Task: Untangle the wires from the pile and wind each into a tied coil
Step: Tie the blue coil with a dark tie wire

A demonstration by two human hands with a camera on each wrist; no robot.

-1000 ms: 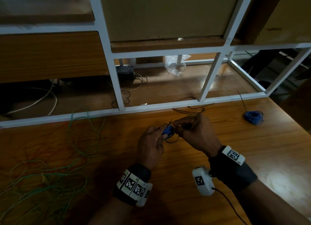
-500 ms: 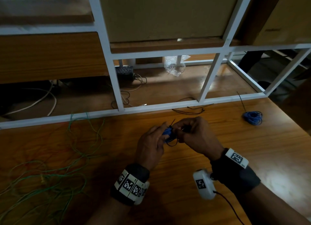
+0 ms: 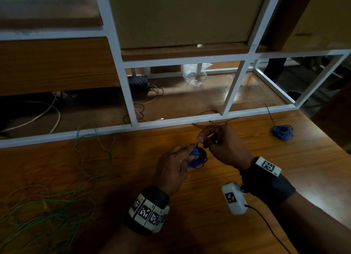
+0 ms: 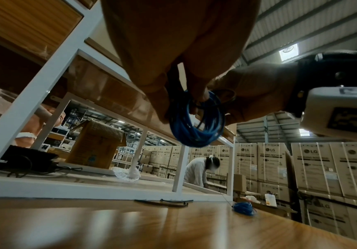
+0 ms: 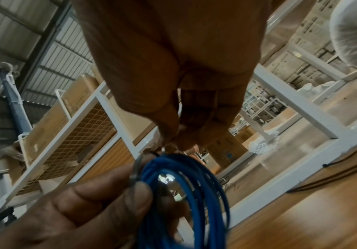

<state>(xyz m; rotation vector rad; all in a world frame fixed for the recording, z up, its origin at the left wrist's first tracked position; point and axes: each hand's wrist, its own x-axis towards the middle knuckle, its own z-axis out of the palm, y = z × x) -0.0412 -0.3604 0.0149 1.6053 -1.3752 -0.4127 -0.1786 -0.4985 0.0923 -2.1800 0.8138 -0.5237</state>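
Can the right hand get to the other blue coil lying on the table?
Probably yes: bare table lies between the right hand and the other blue coil, but that hand pinches a black tie at the held coil.

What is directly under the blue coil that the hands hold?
Under the blue coil is only bare wooden table; the coil hangs above it, gripped by the left hand. The right hand pinches a thin black tie; the knot is hidden.

Dim warehouse workbench
A glossy wooden table (image 3: 284, 177) backs onto a white metal frame (image 3: 121, 67) with wood panels. Beyond it, stacked cardboard boxes (image 4: 314, 168) rise under a corrugated roof (image 4: 301, 21), lit by a skylight (image 4: 288, 52).
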